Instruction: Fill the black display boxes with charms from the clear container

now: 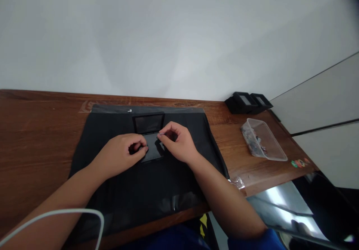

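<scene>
A small black box (153, 151) lies open on a black mat (148, 190), its framed window lid (148, 123) raised at the far side. Inside it shows a flat, dark grey, slightly shiny surface. My left hand (127, 153) rests over the box's left side, thumb and fingertips pinched together; whatever is between them is hidden. At the box's far right corner, my right hand (176, 139) pinches something tiny between thumb and forefinger, too small to name. The other fingers of both hands are curled inward.
Two black boxes with window lids (248, 102) stand at the back right. A clear plastic tub (265, 139) holds many small pieces in bags. Coloured rings (300, 163) and crumpled clear plastic (238, 182) lie near the right edge. A white cable (64, 211) crosses my left forearm.
</scene>
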`<state>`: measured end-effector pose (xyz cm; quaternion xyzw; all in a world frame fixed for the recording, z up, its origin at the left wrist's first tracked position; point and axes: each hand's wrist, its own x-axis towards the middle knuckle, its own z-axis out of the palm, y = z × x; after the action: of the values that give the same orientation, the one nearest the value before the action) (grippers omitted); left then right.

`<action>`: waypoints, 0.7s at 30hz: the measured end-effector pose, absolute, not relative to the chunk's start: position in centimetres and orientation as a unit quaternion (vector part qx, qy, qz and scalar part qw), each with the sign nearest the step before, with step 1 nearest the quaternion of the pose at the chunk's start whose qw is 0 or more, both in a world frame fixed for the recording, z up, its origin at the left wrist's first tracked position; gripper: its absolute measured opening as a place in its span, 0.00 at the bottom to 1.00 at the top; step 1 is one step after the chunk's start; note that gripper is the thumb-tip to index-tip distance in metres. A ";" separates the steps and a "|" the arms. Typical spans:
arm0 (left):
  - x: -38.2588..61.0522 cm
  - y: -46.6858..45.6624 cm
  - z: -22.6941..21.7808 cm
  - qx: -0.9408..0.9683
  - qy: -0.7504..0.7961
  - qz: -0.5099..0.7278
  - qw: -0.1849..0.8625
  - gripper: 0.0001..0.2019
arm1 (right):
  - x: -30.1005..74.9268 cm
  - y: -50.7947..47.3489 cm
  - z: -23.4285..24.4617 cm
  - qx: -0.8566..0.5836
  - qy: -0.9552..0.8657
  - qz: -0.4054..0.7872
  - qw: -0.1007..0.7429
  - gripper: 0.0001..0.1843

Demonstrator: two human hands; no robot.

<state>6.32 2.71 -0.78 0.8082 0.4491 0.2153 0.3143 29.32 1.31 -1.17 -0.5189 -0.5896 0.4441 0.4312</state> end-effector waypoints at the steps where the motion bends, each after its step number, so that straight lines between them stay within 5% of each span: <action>1: 6.3 2.7 -0.8 0.808 0.449 0.216 0.315 0.12 | 29.3 1.3 -1.2 -0.520 -0.587 0.443 0.434 0.09; 21: 5.8 3.0 -0.7 0.722 0.437 0.292 0.450 0.14 | 28.9 0.7 -0.9 -0.502 -0.636 0.426 0.403 0.05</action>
<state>5.81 2.98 -0.74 0.7224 0.4371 0.2916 0.4495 28.91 0.70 -0.86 -0.5021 -0.6356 0.4264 0.4026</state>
